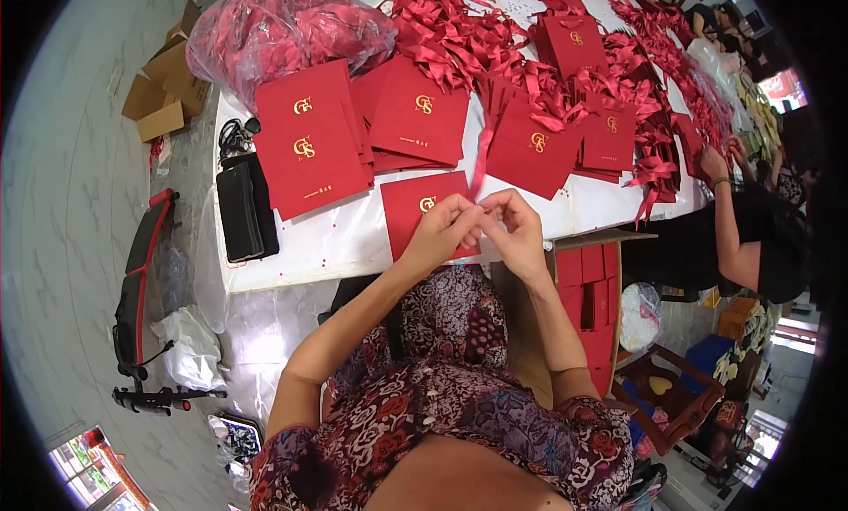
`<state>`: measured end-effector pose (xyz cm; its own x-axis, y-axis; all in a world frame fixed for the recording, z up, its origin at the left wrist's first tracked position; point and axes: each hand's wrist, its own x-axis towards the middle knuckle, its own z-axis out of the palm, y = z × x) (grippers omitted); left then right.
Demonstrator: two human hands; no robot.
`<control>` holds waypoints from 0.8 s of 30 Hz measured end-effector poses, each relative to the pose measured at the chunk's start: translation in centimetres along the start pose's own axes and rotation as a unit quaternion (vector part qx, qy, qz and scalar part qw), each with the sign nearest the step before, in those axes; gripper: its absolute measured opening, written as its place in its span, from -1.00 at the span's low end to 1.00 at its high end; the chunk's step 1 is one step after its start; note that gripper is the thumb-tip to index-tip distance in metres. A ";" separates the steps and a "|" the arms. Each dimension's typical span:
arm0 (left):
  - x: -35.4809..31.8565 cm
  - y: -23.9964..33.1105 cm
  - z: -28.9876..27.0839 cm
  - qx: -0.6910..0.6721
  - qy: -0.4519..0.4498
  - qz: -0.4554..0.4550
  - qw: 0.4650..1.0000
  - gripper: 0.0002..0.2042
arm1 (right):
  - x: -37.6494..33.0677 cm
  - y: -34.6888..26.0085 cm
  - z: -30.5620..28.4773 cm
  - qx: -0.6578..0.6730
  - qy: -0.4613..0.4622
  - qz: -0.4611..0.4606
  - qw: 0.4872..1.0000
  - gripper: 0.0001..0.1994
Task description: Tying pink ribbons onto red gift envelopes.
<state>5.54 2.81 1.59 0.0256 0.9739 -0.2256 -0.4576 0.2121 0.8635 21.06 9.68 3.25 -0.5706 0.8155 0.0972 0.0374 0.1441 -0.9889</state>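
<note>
My left hand [444, 231] and my right hand [512, 228] meet over the front edge of the white table [336, 246], fingertips pinched together on a red ribbon [480, 158] that runs up and away from them. Under my left hand lies a flat red paper bag [413, 209] with a gold emblem. More red paper bags [309, 144] lie in stacks to the left and behind. A big heap of red ribbons [459, 38] covers the far middle of the table.
A clear plastic sack of red ribbons [283, 25] sits at the far left corner. A black pouch [246, 206] lies at the table's left edge. A cardboard box with red bags [594, 290] stands by my right knee. Another person [751, 237] works at the right.
</note>
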 end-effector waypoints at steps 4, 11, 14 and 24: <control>0.0 -1.1 -0.1 -0.116 -0.032 -0.030 0.992 -0.82 | -0.3 0.0 -0.6 0.172 0.010 0.098 0.980 -0.90; -0.5 -1.1 1.6 0.022 0.046 0.063 0.997 -0.83 | -0.9 -1.3 -1.7 0.136 0.159 -0.036 0.977 -0.94; -1.5 -0.2 -0.3 0.343 0.174 0.201 0.901 -0.80 | -0.9 -3.2 -5.0 0.286 0.111 -0.114 0.945 -0.89; -0.4 -0.5 -4.7 0.673 0.198 0.229 0.675 -0.33 | 1.0 -0.4 -0.5 -0.121 -0.033 0.018 0.992 -0.81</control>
<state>1.60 1.89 -0.90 -0.2070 0.9208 0.3304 0.8914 0.0383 0.4516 20.85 10.71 3.75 -0.6178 0.7849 0.0468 0.2495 0.2521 -0.9350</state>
